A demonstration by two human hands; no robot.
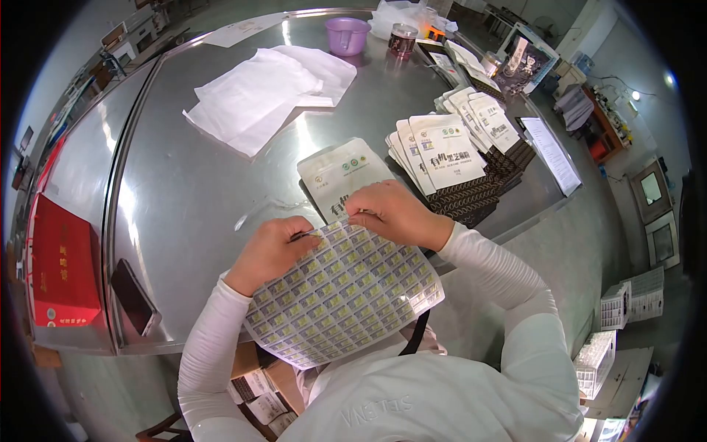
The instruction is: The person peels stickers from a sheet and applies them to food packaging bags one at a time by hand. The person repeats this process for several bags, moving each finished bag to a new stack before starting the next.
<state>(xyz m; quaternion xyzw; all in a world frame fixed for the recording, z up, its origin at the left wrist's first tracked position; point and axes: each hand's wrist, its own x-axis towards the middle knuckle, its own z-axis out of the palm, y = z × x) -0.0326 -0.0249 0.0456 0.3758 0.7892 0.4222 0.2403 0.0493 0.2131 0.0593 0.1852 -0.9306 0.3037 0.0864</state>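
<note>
A sheet of small yellow-green and grey stickers (339, 291) hangs over the table's front edge, toward my body. My left hand (274, 250) pinches its upper left edge between thumb and fingers. My right hand (394, 214) is closed at the upper edge of the same sheet, its fingertips pressed together; whether a loose sticker is between them I cannot make out. Just beyond both hands lies a white printed pouch (342, 173), its lower part hidden by the right hand and the sheet.
Stacks of similar pouches (445, 151) stand right of my hands. White paper sheets (258, 92), a purple basin (347, 37) and a jar (402, 40) are farther back. A phone (134, 297) and a red bag (62, 265) lie left. A printed paper (551, 155) rests at the right edge.
</note>
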